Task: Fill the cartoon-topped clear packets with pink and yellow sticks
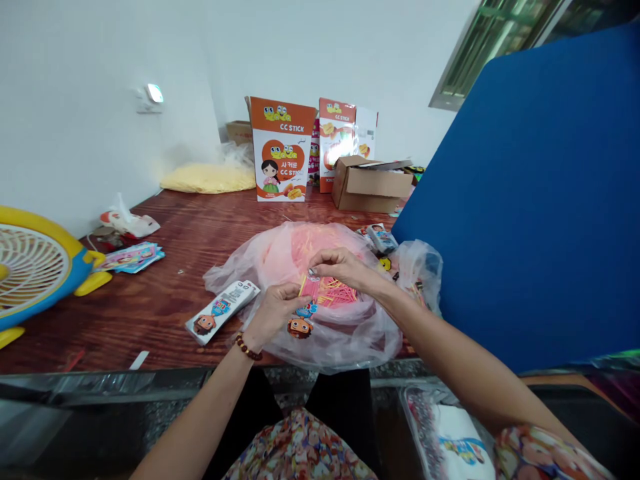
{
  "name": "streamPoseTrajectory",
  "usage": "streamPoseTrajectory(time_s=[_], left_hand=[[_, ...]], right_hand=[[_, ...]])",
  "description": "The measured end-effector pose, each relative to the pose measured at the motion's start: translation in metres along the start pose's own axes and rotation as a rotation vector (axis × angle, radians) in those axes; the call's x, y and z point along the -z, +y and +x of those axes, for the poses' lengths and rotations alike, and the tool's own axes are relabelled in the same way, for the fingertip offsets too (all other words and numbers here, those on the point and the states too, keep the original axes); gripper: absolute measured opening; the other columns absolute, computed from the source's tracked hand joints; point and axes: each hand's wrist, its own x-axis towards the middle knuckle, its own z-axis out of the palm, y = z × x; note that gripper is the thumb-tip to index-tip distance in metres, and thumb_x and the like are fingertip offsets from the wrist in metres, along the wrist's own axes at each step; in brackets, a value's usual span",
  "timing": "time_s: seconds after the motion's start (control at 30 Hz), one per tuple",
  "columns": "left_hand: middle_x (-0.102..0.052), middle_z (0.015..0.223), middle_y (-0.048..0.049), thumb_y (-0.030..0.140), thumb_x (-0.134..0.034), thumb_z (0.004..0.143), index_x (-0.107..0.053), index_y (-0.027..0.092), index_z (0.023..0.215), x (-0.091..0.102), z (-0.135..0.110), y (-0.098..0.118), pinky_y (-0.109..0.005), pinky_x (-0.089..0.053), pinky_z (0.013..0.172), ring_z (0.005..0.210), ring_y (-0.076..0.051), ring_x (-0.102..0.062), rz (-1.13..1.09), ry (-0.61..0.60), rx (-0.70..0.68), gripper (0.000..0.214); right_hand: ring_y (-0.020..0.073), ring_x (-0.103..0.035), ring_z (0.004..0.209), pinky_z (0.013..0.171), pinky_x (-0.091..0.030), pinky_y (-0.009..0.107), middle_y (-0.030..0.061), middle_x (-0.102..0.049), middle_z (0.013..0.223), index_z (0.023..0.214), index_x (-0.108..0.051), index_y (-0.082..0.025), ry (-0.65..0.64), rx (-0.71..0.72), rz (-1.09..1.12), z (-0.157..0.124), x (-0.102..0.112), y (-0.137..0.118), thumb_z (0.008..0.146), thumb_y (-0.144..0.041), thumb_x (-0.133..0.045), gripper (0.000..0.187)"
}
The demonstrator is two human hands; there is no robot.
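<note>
In the head view, the person is sitting at a brown wooden surface [165,267], and both arms are reaching forward over a clear plastic bag [350,340] that is lying spread open just in front of the body. A heap of thin pink and yellow sticks [333,293] is showing inside it; probably the bag is opened so wide to make the sticks easy to reach from above. The left hand [274,312] (it is wearing a bead bracelet [249,348] at the wrist) is curling closed around a small packet [300,325] with a cartoon face, holding it low over the near edge of the bag. The right hand [340,267] is hovering just above, its fingertips pinching together on one yellow stick [302,287], whose lower end is meeting the left thumb. It seems the two hands are being held so close to steady this thin stick. A second packet [223,311] is lying flat on the surface just left of the bag, apart from the hands. Further left a yellow and blue fan [30,273] is standing, and near the far wall an orange CC Stick box [283,150] and an open cardboard box [373,183]. A blue board [525,200] is closing off the right side
</note>
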Motion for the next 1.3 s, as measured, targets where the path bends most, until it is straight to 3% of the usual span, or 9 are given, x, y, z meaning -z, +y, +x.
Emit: streamPoseTrajectory(time_s=[0.13, 0.5, 0.57, 0.7, 0.8, 0.93, 1.0, 1.13, 1.3], left_hand=[[-0.070, 0.069, -0.0037, 0.036, -0.079, 0.069, -0.074, 0.011, 0.078, 0.001, 0.001, -0.001, -0.025, -0.047, 0.061, 0.060, -0.013, -0.060, -0.034, -0.012, 0.028, 0.027], [-0.069, 0.069, -0.0012, 0.036, -0.081, 0.070, -0.072, 0.013, 0.078, 0.000, -0.006, -0.001, -0.023, -0.050, 0.061, 0.060, -0.012, -0.062, -0.230, 0.026, 0.116, 0.026], [-0.071, 0.072, -0.0024, 0.035, -0.081, 0.070, -0.073, 0.013, 0.080, 0.000, -0.007, 0.000, -0.024, -0.052, 0.063, 0.063, -0.013, -0.064, -0.305, 0.020, 0.122, 0.025], [-0.073, 0.076, -0.0040, 0.031, -0.082, 0.070, -0.072, 0.012, 0.083, 0.002, -0.010, 0.001, -0.025, -0.055, 0.064, 0.064, -0.013, -0.066, -0.474, 0.041, 0.127, 0.024], [-0.073, 0.077, -0.0035, 0.028, -0.084, 0.067, -0.071, 0.013, 0.083, 0.005, -0.011, -0.001, -0.024, -0.056, 0.064, 0.065, -0.013, -0.067, -0.542, 0.101, 0.148, 0.025], [-0.071, 0.073, -0.0014, 0.025, -0.088, 0.060, -0.071, 0.013, 0.081, 0.011, -0.010, -0.005, -0.020, -0.052, 0.058, 0.060, -0.010, -0.065, -0.462, 0.174, 0.149, 0.030], [-0.070, 0.071, -0.0008, 0.027, -0.088, 0.058, -0.071, 0.013, 0.081, 0.016, -0.010, -0.008, -0.018, -0.049, 0.052, 0.055, -0.009, -0.062, -0.397, 0.214, 0.153, 0.032], [-0.069, 0.068, -0.0012, 0.033, -0.086, 0.060, -0.072, 0.013, 0.076, 0.028, -0.012, -0.012, -0.019, -0.046, 0.052, 0.055, -0.009, -0.059, -0.241, 0.230, 0.134, 0.030], [-0.069, 0.073, -0.0016, 0.036, -0.084, 0.061, -0.072, 0.014, 0.080, 0.062, -0.016, -0.009, -0.022, -0.047, 0.057, 0.059, -0.011, -0.059, 0.015, 0.274, 0.087, 0.031]], right_hand=[[0.0123, -0.057, 0.068, 0.064, -0.044, 0.025, -0.0006, -0.068, 0.076, 0.075, -0.070, -0.018, -0.014, 0.004, -0.017, 0.001, -0.001, 0.003, 0.072, -0.029, -0.071, 0.012], [0.0113, -0.056, 0.067, 0.067, -0.043, 0.026, -0.0015, -0.064, 0.072, 0.070, -0.064, -0.017, -0.020, 0.013, 0.028, 0.001, 0.001, 0.003, 0.075, -0.027, -0.069, 0.013], [0.0124, -0.060, 0.072, 0.072, -0.045, 0.027, -0.0002, -0.066, 0.076, 0.072, -0.064, -0.017, 0.050, 0.042, 0.101, 0.002, 0.003, 0.000, 0.075, -0.028, -0.070, 0.013], [0.0131, -0.064, 0.074, 0.077, -0.050, 0.030, -0.0018, -0.067, 0.077, 0.076, -0.056, -0.020, 0.360, 0.159, 0.439, 0.003, 0.012, -0.003, 0.077, -0.033, -0.068, 0.018], [0.0110, -0.061, 0.062, 0.066, -0.050, 0.027, -0.0048, -0.061, 0.070, 0.079, -0.050, -0.021, 0.447, 0.078, 0.574, -0.002, 0.014, 0.000, 0.075, -0.033, -0.069, 0.023], [0.0061, -0.042, 0.044, 0.042, -0.029, 0.019, -0.0073, -0.050, 0.060, 0.074, -0.044, -0.021, 0.389, -0.133, 0.446, -0.013, -0.002, 0.019, 0.074, -0.039, -0.067, 0.029], [0.0052, -0.031, 0.042, 0.040, -0.019, 0.019, -0.0091, -0.043, 0.056, 0.074, -0.045, -0.021, 0.365, -0.175, 0.323, -0.014, -0.017, 0.031, 0.075, -0.044, -0.066, 0.031], [0.0066, -0.033, 0.050, 0.046, -0.023, 0.021, -0.0077, -0.044, 0.061, 0.081, -0.056, -0.019, 0.256, -0.139, 0.097, -0.003, -0.043, 0.049, 0.069, -0.046, -0.071, 0.033], [0.0071, -0.030, 0.052, 0.049, -0.022, 0.023, -0.0070, -0.035, 0.055, 0.058, -0.050, -0.017, 0.119, -0.121, -0.073, 0.028, -0.059, 0.057, 0.073, -0.042, -0.063, 0.032]])
